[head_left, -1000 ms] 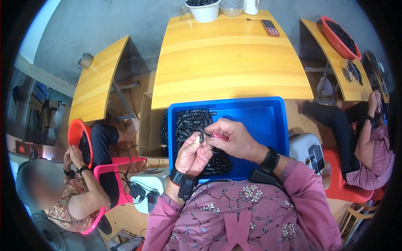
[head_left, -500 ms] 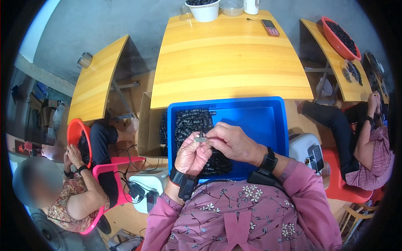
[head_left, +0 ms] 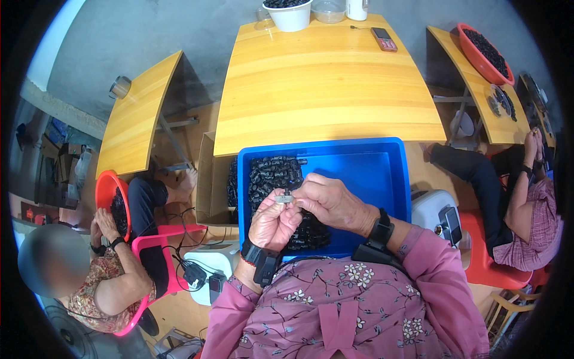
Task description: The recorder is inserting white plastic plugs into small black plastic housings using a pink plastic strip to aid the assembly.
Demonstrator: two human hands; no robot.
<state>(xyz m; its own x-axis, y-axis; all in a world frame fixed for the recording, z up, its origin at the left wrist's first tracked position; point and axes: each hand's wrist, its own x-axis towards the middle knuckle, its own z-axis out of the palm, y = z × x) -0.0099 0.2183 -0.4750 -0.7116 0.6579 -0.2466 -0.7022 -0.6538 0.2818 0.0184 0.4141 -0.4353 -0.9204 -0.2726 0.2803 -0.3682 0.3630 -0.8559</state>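
A small, flat grey piece (head_left: pixel 284 198) is pinched between the thumb and fingers of my left hand (head_left: pixel 271 226). My right hand (head_left: pixel 336 203) is closed beside its right end, thumb and forefinger pressed together; whatever they grip is hidden by the fingertips. Both hands are held over a blue tray (head_left: pixel 371 179). Small black cylindrical parts (head_left: pixel 269 176) are heaped along the tray's left side, and more of them show below my hands.
Beyond the tray stands a yellow wooden table (head_left: pixel 329 84) bearing a white tub (head_left: pixel 292 18) of black parts and a phone (head_left: pixel 384 39). One person sits at left with a red basin (head_left: pixel 106 190), another at right. A cardboard box (head_left: pixel 207 179) adjoins the tray's left side.
The grey piece has turned slightly between my fingers, showing a lighter face. My hands stay in nearly the same place.
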